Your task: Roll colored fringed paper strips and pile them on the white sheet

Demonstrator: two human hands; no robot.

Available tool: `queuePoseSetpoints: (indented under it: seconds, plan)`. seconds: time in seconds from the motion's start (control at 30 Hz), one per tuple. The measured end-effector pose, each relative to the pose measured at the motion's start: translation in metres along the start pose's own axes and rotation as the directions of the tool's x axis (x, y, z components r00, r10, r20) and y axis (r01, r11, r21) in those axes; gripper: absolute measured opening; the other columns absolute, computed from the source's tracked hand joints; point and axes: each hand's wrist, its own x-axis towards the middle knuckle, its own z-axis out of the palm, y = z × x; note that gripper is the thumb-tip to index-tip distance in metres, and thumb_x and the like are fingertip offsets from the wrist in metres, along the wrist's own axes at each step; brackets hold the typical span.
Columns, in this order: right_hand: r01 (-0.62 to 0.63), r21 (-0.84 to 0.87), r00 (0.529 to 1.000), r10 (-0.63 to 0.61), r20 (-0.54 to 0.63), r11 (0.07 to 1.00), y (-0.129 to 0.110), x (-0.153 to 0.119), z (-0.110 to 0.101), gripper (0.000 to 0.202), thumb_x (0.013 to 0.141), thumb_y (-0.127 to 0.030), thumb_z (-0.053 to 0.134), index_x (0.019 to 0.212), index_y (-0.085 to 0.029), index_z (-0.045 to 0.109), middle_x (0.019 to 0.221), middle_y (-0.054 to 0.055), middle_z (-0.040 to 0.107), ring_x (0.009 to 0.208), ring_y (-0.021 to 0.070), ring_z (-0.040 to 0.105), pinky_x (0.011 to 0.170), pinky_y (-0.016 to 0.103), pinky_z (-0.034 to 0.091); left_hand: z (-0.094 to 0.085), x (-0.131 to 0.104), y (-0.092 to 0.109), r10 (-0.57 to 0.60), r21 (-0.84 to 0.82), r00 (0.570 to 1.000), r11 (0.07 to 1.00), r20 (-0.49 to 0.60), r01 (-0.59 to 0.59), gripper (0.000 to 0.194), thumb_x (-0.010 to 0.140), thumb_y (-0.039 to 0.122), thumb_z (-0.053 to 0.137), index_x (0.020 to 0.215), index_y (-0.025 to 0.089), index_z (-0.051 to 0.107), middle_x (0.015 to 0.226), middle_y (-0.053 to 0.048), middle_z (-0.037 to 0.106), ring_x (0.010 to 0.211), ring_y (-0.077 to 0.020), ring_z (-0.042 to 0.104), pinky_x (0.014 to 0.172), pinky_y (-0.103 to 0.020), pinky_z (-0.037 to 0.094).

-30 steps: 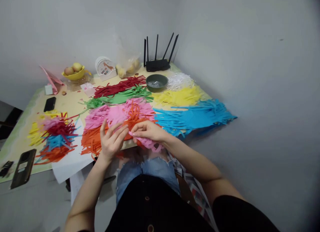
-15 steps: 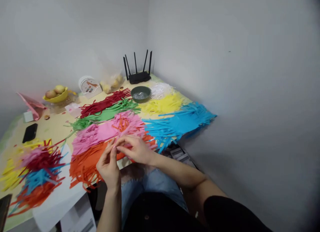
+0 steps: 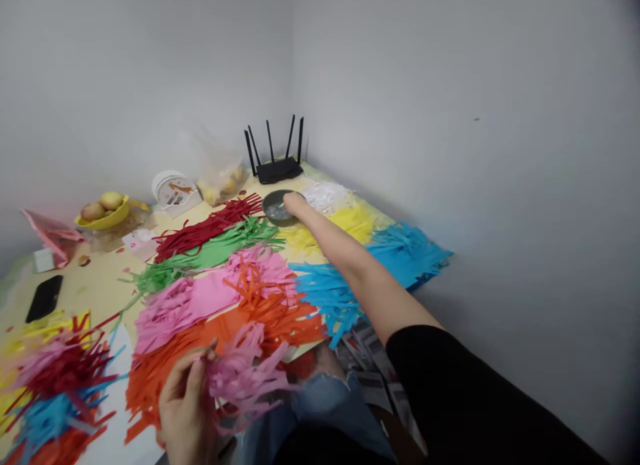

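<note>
My left hand (image 3: 187,398), low in front of me, is closed in a pinch on a pink fringed paper tassel (image 3: 245,371), whose strips spread out to the right. With the arm stretched forward, my right hand (image 3: 294,203) reaches into a dark green bowl (image 3: 273,218) that holds something clear and shiny; its fingers are hidden. Flat fringed sheets lie around: orange (image 3: 220,328), pink (image 3: 213,293) with some orange strips over it, green (image 3: 215,253), red (image 3: 205,231), blue (image 3: 400,251) and yellow (image 3: 350,225).
White shreds (image 3: 327,197) lie beside the bowl, near a black router (image 3: 279,170). A pile of mixed tassels (image 3: 65,378), a phone (image 3: 44,298) and a yellow fruit bowl (image 3: 107,218) are on the left. A wall (image 3: 500,218) bounds the right side.
My right hand has left my left hand and gone forward into the bowl. My left hand has moved down and left, with the pink tassel now plainly visible in it.
</note>
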Motion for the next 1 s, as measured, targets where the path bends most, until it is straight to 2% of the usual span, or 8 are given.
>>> queuePoseSetpoints:
  seconds: [0.1, 0.23, 0.43, 0.57, 0.67, 0.83, 0.93, 1.0]
  plan:
    - [-0.093, -0.069, 0.992, 0.099, 0.075, 0.993, 0.010, 0.025, 0.021, 0.041, 0.094, -0.035, 0.067, 0.124, -0.007, 0.062, 0.125, 0.016, 0.062, 0.111, 0.0235, 0.064, 0.095, 0.041, 0.056, 0.003, 0.008, -0.014, -0.018, 0.007, 1.000, 1.000, -0.021, 0.018, 0.034, 0.062, 0.047, 0.089, 0.077, 0.020, 0.075, 0.078, -0.002, 0.076, 0.075, -0.0158, 0.071, 0.072, -0.023, 0.058]
    - [-0.145, -0.089, 0.983, 0.154, 0.097, 0.985, 0.018, 0.042, 0.040, 0.041, 0.094, -0.035, 0.067, 0.123, -0.007, 0.062, 0.125, 0.017, 0.062, 0.111, 0.0237, 0.064, 0.096, 0.042, 0.055, 0.007, 0.016, -0.023, -0.079, -0.019, 0.997, 0.997, -0.012, 0.079, 0.033, 0.062, 0.044, 0.090, 0.080, 0.019, 0.077, 0.080, -0.003, 0.077, 0.076, -0.0162, 0.071, 0.075, -0.025, 0.058]
    - [-0.114, 0.024, 0.993, 0.113, 0.024, 0.993, 0.031, 0.048, 0.038, 0.036, 0.094, -0.034, 0.067, 0.120, -0.009, 0.064, 0.126, 0.015, 0.064, 0.115, 0.0243, 0.063, 0.100, 0.045, 0.053, 0.012, 0.027, -0.026, -0.044, 0.029, 0.999, 0.999, 0.010, 0.043, 0.032, 0.064, 0.040, 0.088, 0.082, 0.018, 0.075, 0.080, -0.002, 0.076, 0.077, -0.0159, 0.071, 0.075, -0.025, 0.057]
    - [-0.046, 0.211, 0.998, 0.055, -0.040, 0.976, 0.038, 0.036, 0.029, 0.021, 0.095, -0.018, 0.062, 0.111, -0.008, 0.070, 0.111, 0.013, 0.073, 0.102, 0.0186, 0.068, 0.094, 0.033, 0.053, 0.015, 0.033, -0.022, 0.028, 0.056, 0.999, 0.998, 0.047, -0.031, 0.027, 0.071, 0.038, 0.083, 0.085, 0.018, 0.072, 0.077, -0.001, 0.074, 0.074, -0.0141, 0.070, 0.072, -0.023, 0.055]
    - [0.000, 0.373, 0.997, 0.028, -0.068, 0.928, 0.041, 0.018, 0.026, 0.025, 0.092, -0.012, 0.060, 0.113, -0.005, 0.071, 0.100, 0.013, 0.077, 0.083, 0.0135, 0.069, 0.081, 0.023, 0.052, 0.019, 0.032, -0.019, 0.054, 0.043, 0.995, 0.997, 0.079, -0.058, 0.027, 0.070, 0.037, 0.083, 0.083, 0.018, 0.070, 0.073, 0.000, 0.072, 0.072, -0.0138, 0.069, 0.072, -0.023, 0.055]
    - [0.036, 0.588, 0.993, 0.039, -0.114, 0.808, 0.039, -0.003, 0.021, 0.026, 0.084, -0.012, 0.064, 0.107, -0.003, 0.071, 0.093, 0.014, 0.077, 0.073, 0.0119, 0.066, 0.075, 0.022, 0.052, 0.019, 0.023, -0.019, 0.033, 0.033, 0.995, 0.999, 0.095, -0.036, 0.029, 0.069, 0.038, 0.083, 0.084, 0.017, 0.070, 0.072, 0.000, 0.072, 0.071, -0.0138, 0.069, 0.070, -0.023, 0.054]
    - [0.072, 0.706, 0.994, 0.005, -0.106, 0.705, 0.023, -0.018, 0.016, 0.018, 0.084, -0.015, 0.065, 0.099, -0.005, 0.070, 0.089, 0.013, 0.076, 0.069, 0.0106, 0.066, 0.074, 0.022, 0.053, 0.016, 0.021, -0.017, 0.040, 0.063, 0.995, 0.997, 0.094, -0.046, 0.028, 0.071, 0.039, 0.082, 0.084, 0.017, 0.070, 0.073, -0.001, 0.072, 0.071, -0.0147, 0.069, 0.069, -0.024, 0.054]
    - [0.109, 0.770, 0.994, -0.058, -0.094, 0.629, 0.002, -0.038, 0.017, 0.019, 0.085, -0.023, 0.068, 0.097, -0.009, 0.068, 0.087, 0.010, 0.076, 0.068, 0.0090, 0.066, 0.074, 0.021, 0.054, 0.019, 0.020, -0.012, 0.095, 0.110, 0.991, 0.988, 0.093, -0.105, 0.025, 0.074, 0.037, 0.081, 0.086, 0.017, 0.072, 0.076, -0.001, 0.073, 0.074, -0.0146, 0.069, 0.073, -0.024, 0.054]
